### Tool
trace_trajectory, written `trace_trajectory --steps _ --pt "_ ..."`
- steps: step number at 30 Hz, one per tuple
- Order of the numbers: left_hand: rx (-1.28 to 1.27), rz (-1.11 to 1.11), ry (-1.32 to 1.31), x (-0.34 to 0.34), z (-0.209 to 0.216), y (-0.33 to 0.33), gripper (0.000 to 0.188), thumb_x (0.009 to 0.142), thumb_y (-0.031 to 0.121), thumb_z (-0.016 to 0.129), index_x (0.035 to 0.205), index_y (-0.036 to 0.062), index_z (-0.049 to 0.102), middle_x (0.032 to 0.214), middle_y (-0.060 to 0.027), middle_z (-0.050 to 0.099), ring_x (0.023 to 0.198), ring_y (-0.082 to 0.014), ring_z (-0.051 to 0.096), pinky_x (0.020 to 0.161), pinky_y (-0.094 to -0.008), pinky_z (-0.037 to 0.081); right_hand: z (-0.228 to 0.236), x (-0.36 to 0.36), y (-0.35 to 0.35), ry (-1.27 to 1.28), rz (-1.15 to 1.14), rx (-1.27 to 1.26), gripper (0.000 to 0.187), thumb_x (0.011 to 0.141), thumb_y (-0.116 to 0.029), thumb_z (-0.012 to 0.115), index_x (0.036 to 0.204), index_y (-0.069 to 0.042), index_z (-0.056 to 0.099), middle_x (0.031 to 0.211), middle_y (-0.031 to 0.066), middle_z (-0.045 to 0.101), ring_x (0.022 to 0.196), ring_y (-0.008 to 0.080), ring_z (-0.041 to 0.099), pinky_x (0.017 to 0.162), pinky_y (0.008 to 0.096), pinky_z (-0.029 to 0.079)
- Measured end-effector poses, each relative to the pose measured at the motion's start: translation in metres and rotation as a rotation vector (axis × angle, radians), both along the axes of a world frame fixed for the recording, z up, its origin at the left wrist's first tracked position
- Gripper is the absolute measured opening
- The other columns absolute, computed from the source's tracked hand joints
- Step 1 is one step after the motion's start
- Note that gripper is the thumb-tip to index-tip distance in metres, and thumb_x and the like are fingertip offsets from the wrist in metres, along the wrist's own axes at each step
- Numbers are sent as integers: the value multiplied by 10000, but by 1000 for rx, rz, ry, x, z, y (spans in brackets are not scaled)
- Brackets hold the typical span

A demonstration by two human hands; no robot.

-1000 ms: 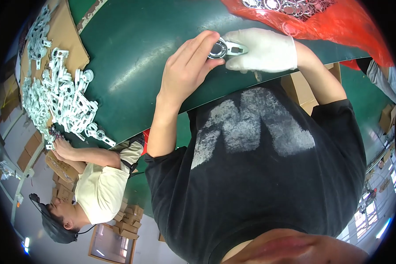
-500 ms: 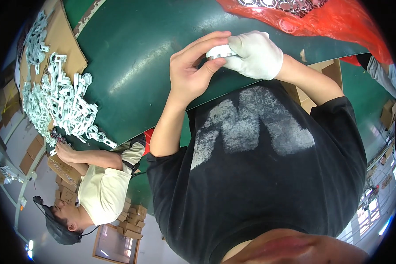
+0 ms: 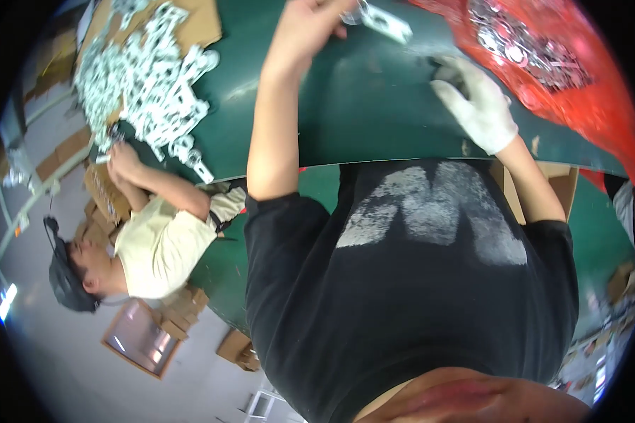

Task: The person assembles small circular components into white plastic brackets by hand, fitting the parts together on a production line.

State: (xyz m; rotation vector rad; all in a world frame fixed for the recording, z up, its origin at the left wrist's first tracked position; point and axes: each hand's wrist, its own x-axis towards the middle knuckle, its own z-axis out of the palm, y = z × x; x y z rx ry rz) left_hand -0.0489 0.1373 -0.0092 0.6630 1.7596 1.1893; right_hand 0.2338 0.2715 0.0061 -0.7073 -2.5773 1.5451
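At the top edge, my bare left hand has its fingertips closed at the round end of a pale elongated part. The part's straight end sticks out to the right over the green tabletop. Some of that hand's fingers are cut off by the picture's edge. My right hand, in a white glove, hovers over the table further right. Its thumb and fingers are apart and curved, with nothing visible between them. It is nearest the red plastic bag.
Shiny metal ring-shaped pieces lie on the red bag. At the left, a large heap of pale parts spreads over cardboard. Beside it, a person in a cream shirt handles small pieces. An open carton stands below the table edge.
My hands have parted from around a white round piece. The left moved up and holds a pale elongated part; the right moved right and down, its fingers now apart. The view has shifted.
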Motion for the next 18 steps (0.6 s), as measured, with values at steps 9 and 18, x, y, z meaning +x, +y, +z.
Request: trace_trajectory --steps 9,18 --pt "-461 321 1170 -62 52 -59 431 908 274 723 1248 25 634 1206 -149 653 1051 -281 678 881 -382 555 -19 4 -7 107 -162 15 222 953 -117 654 1154 -37 702 1050 149 733 956 246 718 883 337 547" --pt "-440 467 1337 -20 -14 -146 347 836 214 805 993 -40 629 1259 -321 514 1139 -479 560 978 -483 485 -12 -1 -2 96 -80 197 270 976 -246 600 1138 -73 728 1130 143 731 1067 300 703 971 373 535"
